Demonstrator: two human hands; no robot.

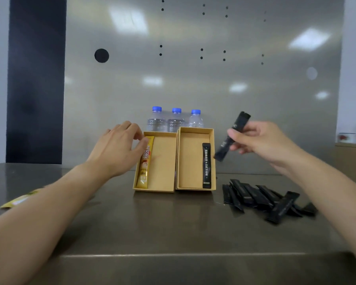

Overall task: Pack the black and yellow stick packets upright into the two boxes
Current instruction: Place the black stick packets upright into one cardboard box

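Observation:
Two open brown cardboard boxes stand side by side on the steel table. The left box [162, 161] holds one yellow stick packet [145, 163] against its left wall. My left hand [117, 149] touches that packet's top end with its fingertips. The right box [190, 159] holds one black stick packet [206, 165] along its right wall. My right hand [259, 140] grips another black packet [232, 136], tilted in the air just right of the right box. A pile of several black packets [265, 199] lies on the table at the right. Yellow packets [19, 200] show partly behind my left forearm.
Three water bottles with blue caps [176, 120] stand right behind the boxes, against a steel back panel. A brown carton [351, 159] sits at the far right. The table's front edge [173, 255] runs below my arms.

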